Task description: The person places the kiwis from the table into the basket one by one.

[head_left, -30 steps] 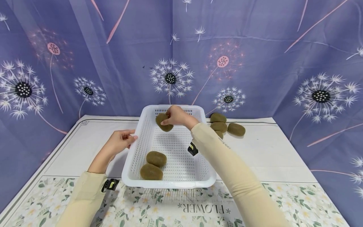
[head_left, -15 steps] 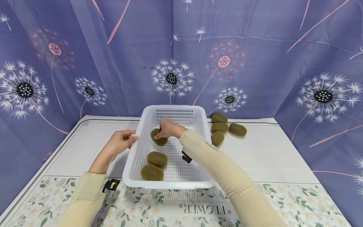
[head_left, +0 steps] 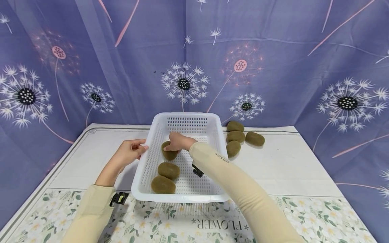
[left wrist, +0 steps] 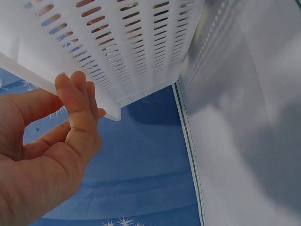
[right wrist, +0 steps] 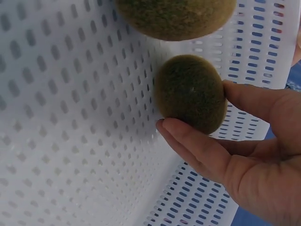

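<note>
The held kiwi (head_left: 168, 155) is in the right hand (head_left: 179, 141), inside the white plastic basket (head_left: 182, 198). The right thumb and fingers pinch its sides. From above, its long way runs far to near with a small lean, and it sits just left of the right palm. The left hand (head_left: 129, 152) is outside the basket and pinches its left edge. So the hands are apart, and the right one is nearer to this kiwi. I can't tell if it touches the basket floor.

On the near side of the right hand lies a second kiwi (head_left: 168, 170), with a little gap between it and the held one. Its long way goes side to side. A third kiwi (head_left: 163, 184) touches it, closer to the person. Four more kiwis (head_left: 235, 137) lie on the table (head_left: 291, 165), right of the right hand. A purple dandelion curtain (head_left: 136, 84) hangs beyond both hands.
</note>
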`<state>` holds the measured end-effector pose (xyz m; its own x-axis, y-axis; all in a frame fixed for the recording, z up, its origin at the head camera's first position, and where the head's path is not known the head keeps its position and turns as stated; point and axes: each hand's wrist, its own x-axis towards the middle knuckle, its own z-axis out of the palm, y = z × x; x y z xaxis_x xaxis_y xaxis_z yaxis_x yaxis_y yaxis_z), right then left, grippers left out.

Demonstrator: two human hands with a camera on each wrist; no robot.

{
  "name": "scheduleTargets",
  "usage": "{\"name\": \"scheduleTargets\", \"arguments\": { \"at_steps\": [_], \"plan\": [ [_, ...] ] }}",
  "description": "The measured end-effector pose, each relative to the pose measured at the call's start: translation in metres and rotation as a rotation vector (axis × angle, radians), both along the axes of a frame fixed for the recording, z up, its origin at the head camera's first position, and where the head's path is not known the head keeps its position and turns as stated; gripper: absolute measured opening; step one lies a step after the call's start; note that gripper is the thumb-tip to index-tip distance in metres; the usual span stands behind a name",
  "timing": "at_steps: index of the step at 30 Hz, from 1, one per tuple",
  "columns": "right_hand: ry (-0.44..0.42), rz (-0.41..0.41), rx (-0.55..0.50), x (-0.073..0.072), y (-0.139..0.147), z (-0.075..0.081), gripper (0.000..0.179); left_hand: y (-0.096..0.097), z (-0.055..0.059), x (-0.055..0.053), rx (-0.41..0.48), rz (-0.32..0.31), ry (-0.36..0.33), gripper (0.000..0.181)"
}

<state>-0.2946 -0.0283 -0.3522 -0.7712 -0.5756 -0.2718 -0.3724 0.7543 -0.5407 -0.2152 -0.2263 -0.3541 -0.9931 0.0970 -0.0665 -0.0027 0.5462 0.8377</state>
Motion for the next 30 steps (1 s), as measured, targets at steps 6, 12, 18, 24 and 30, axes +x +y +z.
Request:
{"name": "scheduleTargets", "arguments": {
  "at_steps": [6,12,18,24,30],
  "plan": [
    [-0.058,-0.038,0.011,-0.002,0.002,0.001,0.023,0.0,-0.001,-0.001,0.0,-0.003,0.016,0.047],
    [-0.068,-0.035,0.032,-0.003,0.005,0.005,0.022,0.0,-0.001,-0.001,0.002,-0.005,0.022,0.046],
    [-0.057,-0.03,0.031,-0.002,0.009,0.01,0.024,0.001,0.0,0.0,0.015,-0.008,0.025,0.046],
    [0.0,0.0,0.051,-0.003,0.012,0.016,0.03,0.001,-0.001,-0.001,0.01,-0.009,0.027,0.046],
    [0.032,0.01,0.015,-0.006,0.015,0.026,0.043,-0.001,-0.002,-0.002,0.005,-0.006,0.033,0.045]
  ]
}}
